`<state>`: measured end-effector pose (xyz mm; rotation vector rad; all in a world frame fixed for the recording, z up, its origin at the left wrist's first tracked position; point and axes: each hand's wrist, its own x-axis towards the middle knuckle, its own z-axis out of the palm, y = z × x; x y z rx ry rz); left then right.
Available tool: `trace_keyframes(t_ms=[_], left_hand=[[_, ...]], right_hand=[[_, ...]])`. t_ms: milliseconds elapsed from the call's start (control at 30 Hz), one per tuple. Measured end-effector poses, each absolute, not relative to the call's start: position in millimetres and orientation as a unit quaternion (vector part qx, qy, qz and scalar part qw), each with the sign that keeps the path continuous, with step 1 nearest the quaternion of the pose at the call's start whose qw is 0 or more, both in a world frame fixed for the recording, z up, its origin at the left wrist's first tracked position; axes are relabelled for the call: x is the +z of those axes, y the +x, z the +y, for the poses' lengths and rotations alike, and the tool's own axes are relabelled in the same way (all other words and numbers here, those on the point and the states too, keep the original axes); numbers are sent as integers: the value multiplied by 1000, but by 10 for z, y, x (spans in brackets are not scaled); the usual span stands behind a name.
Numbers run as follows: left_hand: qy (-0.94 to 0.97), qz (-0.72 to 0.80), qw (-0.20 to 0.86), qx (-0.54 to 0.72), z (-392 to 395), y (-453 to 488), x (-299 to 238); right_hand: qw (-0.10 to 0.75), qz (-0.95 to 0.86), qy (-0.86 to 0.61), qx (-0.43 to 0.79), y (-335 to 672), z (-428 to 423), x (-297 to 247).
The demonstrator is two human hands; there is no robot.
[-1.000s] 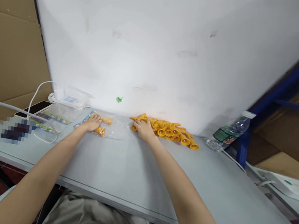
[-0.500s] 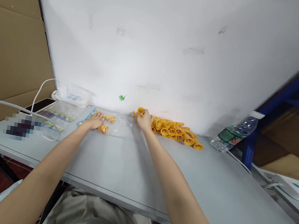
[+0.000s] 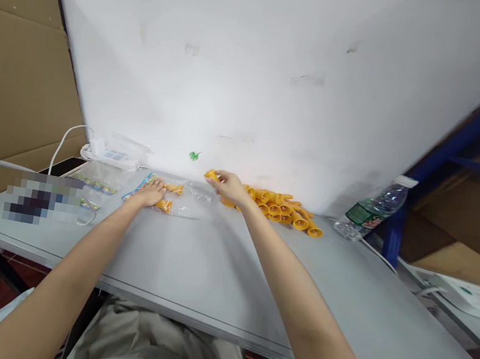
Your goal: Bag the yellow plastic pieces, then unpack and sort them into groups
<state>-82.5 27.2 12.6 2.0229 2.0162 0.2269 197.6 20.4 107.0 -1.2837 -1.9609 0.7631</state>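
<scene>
My left hand (image 3: 151,193) lies flat, fingers stretched, on a clear plastic bag (image 3: 189,201) with a colourful header, which holds a few orange funnel-shaped plastic pieces (image 3: 164,205). My right hand (image 3: 230,186) is raised just above the table, pinching one orange piece (image 3: 211,175) at its fingertips, over the bag's right end. A pile of several matching orange pieces (image 3: 283,209) lies against the white wall, just right of that hand.
The grey table (image 3: 214,274) runs to a white wall. At the left lie more clear bags (image 3: 97,182), a white power strip (image 3: 114,154) with cable, and a phone (image 3: 67,164). A water bottle (image 3: 371,209) lies at the right. Cardboard stands at the left.
My right hand lifted one orange piece out of the pile and carried it left toward the bag. My left hand stayed on the bag.
</scene>
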Motion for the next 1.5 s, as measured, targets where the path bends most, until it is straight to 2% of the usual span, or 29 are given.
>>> trace_keyframes(t_ms=[100,200,300,500,733,867,1067,1500], left_hand=[[696,699,143,77,261,-820,130],[699,697,138,84,255,-801,120],[698,700,131,79,256,-773,100],[692,704,134,82,258,-747,66],[698,697,127,107,213,-701,55],[688,702,130,131,100,-627,111],[689,697,116,165,-20,-561,200],[740,642,120,161,-100,-540,226]], right_hand=[[148,-817,-505,235,1956,110,1074],[74,-854,-493,149,1854,31,995],[35,-866,-490,89,1719,-31,866],[90,-842,-527,66,1690,-73,703],[58,-817,-570,69,1967,-126,720],[82,-814,-570,80,2018,-187,715],[113,-784,-609,33,1963,-263,715],[73,-775,-628,-10,1799,-385,728]])
